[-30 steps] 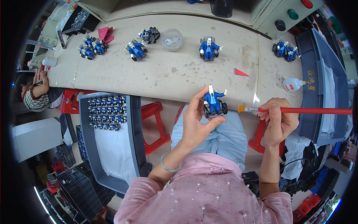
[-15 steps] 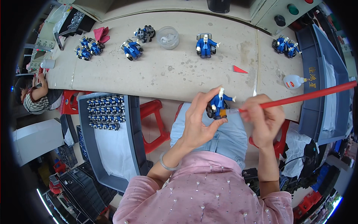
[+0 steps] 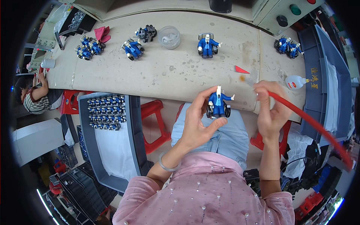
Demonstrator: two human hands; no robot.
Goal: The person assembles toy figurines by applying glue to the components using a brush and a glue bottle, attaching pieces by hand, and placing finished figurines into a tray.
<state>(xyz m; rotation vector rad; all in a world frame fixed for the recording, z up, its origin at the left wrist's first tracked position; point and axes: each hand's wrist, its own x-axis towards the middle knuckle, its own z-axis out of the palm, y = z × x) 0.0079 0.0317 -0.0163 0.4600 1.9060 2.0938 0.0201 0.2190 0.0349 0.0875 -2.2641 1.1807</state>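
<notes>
Between the fingers and thumb of my left hand (image 3: 197, 122) sits a small figure in a blue coat (image 3: 216, 100), seated in a black wheelchair, facing up toward me with one pale hand stretched to the right. My right hand (image 3: 270, 110) is closed round a long red-handled brush (image 3: 310, 116), apart from the figure. Its yellowish tip, smeared by motion, points left over the table's front edge. Beyond it on the table lies a flat red triangle (image 3: 242, 69). A similar seated figure (image 3: 207, 45) stands farther back.
More figures rest on the table (image 3: 180, 75) at left and far right, by a clear round tub (image 3: 168, 38). A white squeeze bottle (image 3: 295, 82) stands near a blue-grey crate (image 3: 317, 82). Rows of figures fill part of a grey crate (image 3: 135, 142) at left. Another person (image 3: 35, 95) sits far left.
The brush tip has left the figure and moved up and right, its red handle swinging downward at the right. My left hand has turned the figure more upright and shifted it slightly left.
</notes>
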